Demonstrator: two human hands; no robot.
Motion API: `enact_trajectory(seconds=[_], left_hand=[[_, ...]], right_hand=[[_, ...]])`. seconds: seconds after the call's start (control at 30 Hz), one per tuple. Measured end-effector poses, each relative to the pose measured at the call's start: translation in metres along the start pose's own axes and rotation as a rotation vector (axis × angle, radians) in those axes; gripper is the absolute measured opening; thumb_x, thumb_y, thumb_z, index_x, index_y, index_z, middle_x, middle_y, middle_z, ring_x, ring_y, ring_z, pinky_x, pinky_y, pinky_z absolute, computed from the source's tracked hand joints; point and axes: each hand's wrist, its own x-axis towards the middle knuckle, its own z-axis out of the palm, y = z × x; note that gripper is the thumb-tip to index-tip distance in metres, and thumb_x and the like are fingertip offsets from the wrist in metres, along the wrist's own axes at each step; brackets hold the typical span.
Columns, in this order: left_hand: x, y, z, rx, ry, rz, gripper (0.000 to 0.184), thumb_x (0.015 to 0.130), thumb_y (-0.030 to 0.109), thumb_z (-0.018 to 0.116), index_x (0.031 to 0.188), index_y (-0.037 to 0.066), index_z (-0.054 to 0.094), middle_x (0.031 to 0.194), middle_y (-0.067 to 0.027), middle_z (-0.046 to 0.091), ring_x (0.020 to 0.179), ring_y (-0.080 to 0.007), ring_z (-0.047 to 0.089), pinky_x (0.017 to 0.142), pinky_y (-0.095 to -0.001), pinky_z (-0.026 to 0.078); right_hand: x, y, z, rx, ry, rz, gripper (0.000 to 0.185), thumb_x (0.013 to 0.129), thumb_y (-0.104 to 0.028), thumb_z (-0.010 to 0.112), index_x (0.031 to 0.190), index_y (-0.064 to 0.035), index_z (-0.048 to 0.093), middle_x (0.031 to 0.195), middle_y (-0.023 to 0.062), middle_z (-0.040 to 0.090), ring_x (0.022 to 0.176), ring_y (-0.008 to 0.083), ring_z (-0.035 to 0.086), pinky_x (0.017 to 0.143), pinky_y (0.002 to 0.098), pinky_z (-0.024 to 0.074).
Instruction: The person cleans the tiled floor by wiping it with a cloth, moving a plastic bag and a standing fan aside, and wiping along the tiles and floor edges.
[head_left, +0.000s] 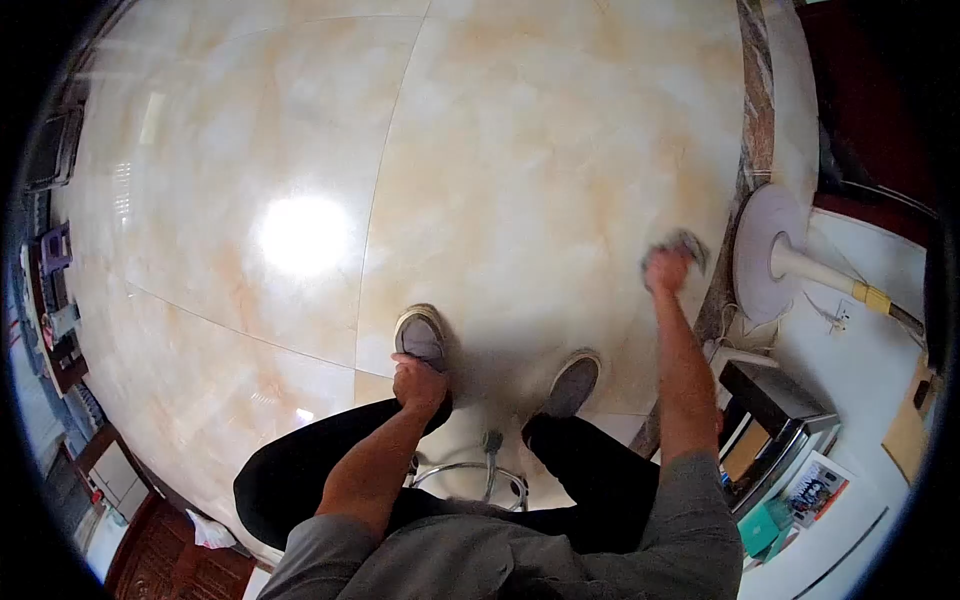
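Note:
My left hand [420, 384] is closed, its fingers curled in, above my lower left leg. From this angle it overlaps the heel end of my left grey shoe [422, 338]; whether it touches the shoe or holds anything cannot be made out. Out to the right, my right hand [667, 268] is gripping a small grey, crumpled-looking thing [688, 246], smeared by motion. It is over the glossy cream floor tiles [540, 180]. My right grey shoe [575, 385] stands flat on the floor.
A round white fan-like base [768, 252] with a pole stands close right of my right hand. Nearer my right elbow is a dark box [770, 420] by the white wall. A chrome stool ring [470, 466] shows beneath me. Carved brown wooden furniture [175, 550] is at lower left.

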Motion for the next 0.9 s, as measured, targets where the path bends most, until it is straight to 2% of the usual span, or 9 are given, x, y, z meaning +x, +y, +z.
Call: enact_trajectory(seconds=[0.2, 0.27, 0.33, 0.43, 0.5, 0.57, 0.6, 0.67, 0.9], left_hand=[[0.011, -0.006, 0.013, 0.057, 0.051, -0.022, 0.11, 0.069, 0.04, 0.083, 0.143, -0.016, 0.023, 0.113, -0.0224, 0.063, 0.103, -0.0342, 0.066, 0.089, -0.0395, 0.055], [0.01, -0.002, 0.017, 0.07, 0.067, -0.02, 0.114, 0.069, 0.05, 0.081, 0.142, -0.017, 0.024, 0.113, -0.0234, 0.063, 0.103, -0.0345, 0.067, 0.088, -0.0393, 0.055], [0.011, -0.001, 0.011, 0.028, 0.027, -0.028, 0.114, 0.07, 0.051, 0.08, 0.141, -0.017, 0.024, 0.113, -0.0234, 0.063, 0.102, -0.0346, 0.067, 0.088, -0.0393, 0.055], [0.012, -0.009, 0.025, 0.039, 0.092, 0.005, 0.11, 0.073, 0.049, 0.079, 0.141, -0.018, 0.024, 0.113, -0.0226, 0.062, 0.101, -0.0343, 0.066, 0.085, -0.0405, 0.055], [0.008, -0.006, 0.016, 0.045, 0.043, -0.015, 0.106, 0.075, 0.044, 0.078, 0.142, -0.018, 0.024, 0.112, -0.0207, 0.062, 0.101, -0.0327, 0.066, 0.085, -0.0396, 0.055], [0.004, -0.005, 0.013, 0.007, 0.055, -0.006, 0.104, 0.075, 0.039, 0.078, 0.143, -0.018, 0.023, 0.111, -0.0199, 0.062, 0.101, -0.0317, 0.066, 0.085, -0.0388, 0.055], [0.004, -0.007, 0.01, -0.002, 0.074, 0.017, 0.101, 0.076, 0.034, 0.078, 0.143, -0.017, 0.022, 0.11, -0.0191, 0.062, 0.1, -0.0306, 0.066, 0.085, -0.0381, 0.055], [0.004, -0.007, 0.008, -0.003, 0.054, -0.007, 0.101, 0.076, 0.033, 0.078, 0.144, -0.017, 0.021, 0.11, -0.0186, 0.062, 0.1, -0.0298, 0.066, 0.085, -0.0374, 0.055], [0.015, -0.013, 0.025, 0.039, 0.077, -0.016, 0.102, 0.077, 0.035, 0.077, 0.145, -0.017, 0.021, 0.11, -0.018, 0.062, 0.1, -0.0282, 0.066, 0.085, -0.0358, 0.055]], right_hand=[[-0.162, -0.375, 0.078, -0.086, 0.403, -0.617, 0.042, 0.086, -0.027, 0.06, 0.121, -0.0046, 0.059, 0.116, 0.015, 0.063, 0.1, 0.0273, 0.063, 0.079, 0.0459, 0.0514], [-0.241, -0.442, 0.017, 0.594, -0.484, -0.524, 0.05, 0.085, -0.022, 0.066, 0.13, -0.004, 0.054, 0.119, 0.0185, 0.057, 0.116, 0.0369, 0.054, 0.095, 0.0509, 0.0475], [-0.298, -0.47, 0.054, 0.784, -0.33, -0.856, 0.055, 0.079, -0.01, 0.069, 0.132, -0.0064, 0.053, 0.122, 0.0197, 0.058, 0.113, 0.0394, 0.057, 0.098, 0.0489, 0.0465], [-0.291, -0.463, 0.033, 1.109, -0.599, -0.939, 0.058, 0.075, 0.003, 0.062, 0.131, -0.0096, 0.056, 0.12, 0.0178, 0.062, 0.114, 0.035, 0.059, 0.101, 0.0418, 0.0471], [-0.244, -0.408, 0.015, 1.349, -0.414, -0.773, 0.054, 0.073, 0.004, 0.064, 0.125, -0.0053, 0.061, 0.116, 0.0108, 0.066, 0.109, 0.0248, 0.062, 0.093, 0.0374, 0.0509], [-0.175, -0.325, -0.002, 0.984, -0.127, -0.523, 0.045, 0.077, 0.003, 0.065, 0.121, -0.0034, 0.062, 0.112, 0.0097, 0.066, 0.095, 0.02, 0.064, 0.081, 0.0325, 0.0543], [-0.127, -0.279, 0.021, 1.17, -0.147, -0.477, 0.038, 0.076, -0.007, 0.068, 0.113, -0.0002, 0.061, 0.107, 0.0184, 0.062, 0.097, 0.0315, 0.06, 0.086, 0.0412, 0.0498], [-0.083, -0.229, -0.013, 0.641, -0.097, -0.484, 0.04, 0.082, -0.021, 0.069, 0.116, -0.0024, 0.062, 0.121, 0.0197, 0.057, 0.105, 0.0366, 0.058, 0.088, 0.0464, 0.05], [-0.157, -0.347, -0.026, 0.027, -0.122, -0.781, 0.046, 0.09, -0.019, 0.056, 0.136, -0.0159, 0.054, 0.125, 0.0163, 0.049, 0.108, 0.0385, 0.058, 0.084, 0.0503, 0.0539]])
